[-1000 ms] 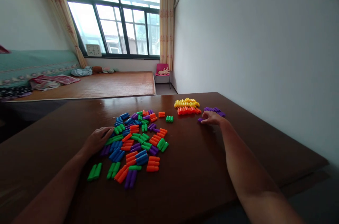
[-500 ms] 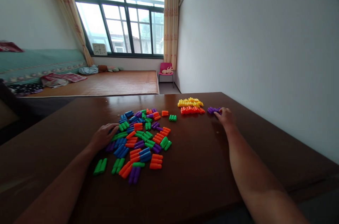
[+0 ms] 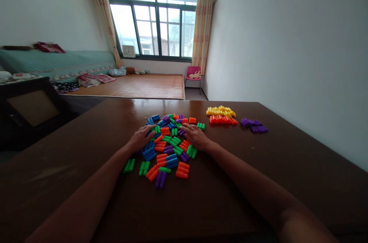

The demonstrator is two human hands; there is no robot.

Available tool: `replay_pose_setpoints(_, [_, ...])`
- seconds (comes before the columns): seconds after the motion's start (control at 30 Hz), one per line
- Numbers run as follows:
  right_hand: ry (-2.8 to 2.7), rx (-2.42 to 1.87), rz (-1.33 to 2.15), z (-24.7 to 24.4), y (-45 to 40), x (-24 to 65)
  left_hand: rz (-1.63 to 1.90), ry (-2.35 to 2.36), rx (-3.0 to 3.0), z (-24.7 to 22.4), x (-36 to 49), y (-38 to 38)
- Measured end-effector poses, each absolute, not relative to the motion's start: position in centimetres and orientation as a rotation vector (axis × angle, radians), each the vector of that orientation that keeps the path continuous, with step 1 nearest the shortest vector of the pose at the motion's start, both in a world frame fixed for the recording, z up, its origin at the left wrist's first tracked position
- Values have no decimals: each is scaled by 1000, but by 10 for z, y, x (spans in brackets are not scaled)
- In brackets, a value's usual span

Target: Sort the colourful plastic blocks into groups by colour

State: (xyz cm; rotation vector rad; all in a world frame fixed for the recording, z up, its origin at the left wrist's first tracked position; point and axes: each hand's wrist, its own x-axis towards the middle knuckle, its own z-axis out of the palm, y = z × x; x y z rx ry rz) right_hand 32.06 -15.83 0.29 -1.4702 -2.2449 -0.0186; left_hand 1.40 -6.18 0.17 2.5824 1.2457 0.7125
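My left hand [image 3: 140,138] at the left edge of a jumbled heap of green, orange, blue and purple tube-shaped plastic pieces [image 3: 168,149], thumb and fingers parted. My right hand [image 3: 197,137] palm-down over its right side; cannot tell if it pinches any. Farther right on the glossy dark-brown table [image 3: 201,204]: yellow pieces [image 3: 220,111], an orange row [image 3: 223,120], a purple cluster [image 3: 255,125].

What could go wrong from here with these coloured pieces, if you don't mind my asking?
Two risks: the left hand and right hand are both at the crowded mixed pile, so the hands might nudge neighbouring pieces. Also, the orange row lies close in front of the yellow group, so a bump could mix them.
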Motion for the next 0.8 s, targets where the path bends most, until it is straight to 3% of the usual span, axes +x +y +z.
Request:
replay_pose_setpoints(0.3, [-2167,-1607,105,0,-157,325,693,1227,2569,4,14,-62])
replay_pose_setpoints(0.6, [-2367,-1566,28,15,-167,313,718,1221,2566,4,13,-60])
replay_pose_setpoints(0.8, [-2215,-1482,-66,18,-168,316,709,1201,2551,6,10,-59])
